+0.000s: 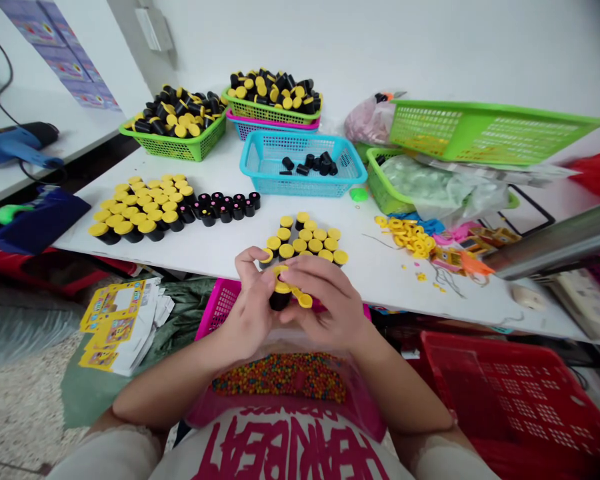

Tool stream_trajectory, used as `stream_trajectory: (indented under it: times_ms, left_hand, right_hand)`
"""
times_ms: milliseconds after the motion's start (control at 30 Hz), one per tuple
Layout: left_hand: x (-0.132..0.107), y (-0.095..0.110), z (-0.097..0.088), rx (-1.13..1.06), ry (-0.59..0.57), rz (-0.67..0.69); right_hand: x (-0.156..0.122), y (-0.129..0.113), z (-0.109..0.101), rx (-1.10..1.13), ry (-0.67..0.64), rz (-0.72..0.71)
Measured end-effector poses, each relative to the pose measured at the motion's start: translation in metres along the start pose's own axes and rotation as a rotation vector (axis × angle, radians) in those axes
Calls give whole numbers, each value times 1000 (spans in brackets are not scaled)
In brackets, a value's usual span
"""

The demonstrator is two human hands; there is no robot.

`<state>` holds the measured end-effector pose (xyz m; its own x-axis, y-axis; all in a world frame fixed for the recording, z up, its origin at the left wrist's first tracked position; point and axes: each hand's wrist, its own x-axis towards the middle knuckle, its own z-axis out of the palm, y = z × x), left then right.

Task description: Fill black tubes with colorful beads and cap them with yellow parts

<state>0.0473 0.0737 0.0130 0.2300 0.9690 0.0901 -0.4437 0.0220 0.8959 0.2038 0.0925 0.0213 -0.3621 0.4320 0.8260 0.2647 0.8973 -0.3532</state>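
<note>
**Both hands closed on one black tube, over the table edge**

Black tube (280,301) is upright, held just off the table's front edge, above a pink crate (220,308). Yellow cap (281,287) sits on its top. Second yellow cap (305,301) sticks out to the right, against the right hand's fingers. Can't tell if the two caps are joined.

Left hand (250,297): mostly closed, fingers curled over the tube top, has hold of the tube. Right hand (325,300): mostly closed, fingers on the caps, seems to grip them. Exact finger contact partly hidden.

Just ahead on the white table (380,280): cluster of yellow-capped tubes (300,239). Left of that, more capped tubes (140,210) running into a row of uncapped black tubes (225,208). Right: loose yellow rings (405,237).

Further back: blue basket (303,180) with a few black tubes (307,163), and two green baskets (180,150) (273,113) heaped with capped tubes. Bag of coloured beads (280,378) lies on the lap. Red crate (510,400) is at lower right.
</note>
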Motion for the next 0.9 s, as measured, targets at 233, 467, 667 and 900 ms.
stream_trajectory:
  times_ms: [233,467,667,900]
  left_hand:
    - [9,19,25,-481,118,-294]
    - [10,19,22,-574,-43,-389]
    - [-3,11,0,22,-258,102]
    - [3,46,-19,1129,-396,593]
  right_hand:
    - [-2,-8,10,13,59,114]
    - [-1,-12,7,17,62,147]
    - [5,-2,-10,645,5,374]
    - [8,0,-3,1337,-252,1103]
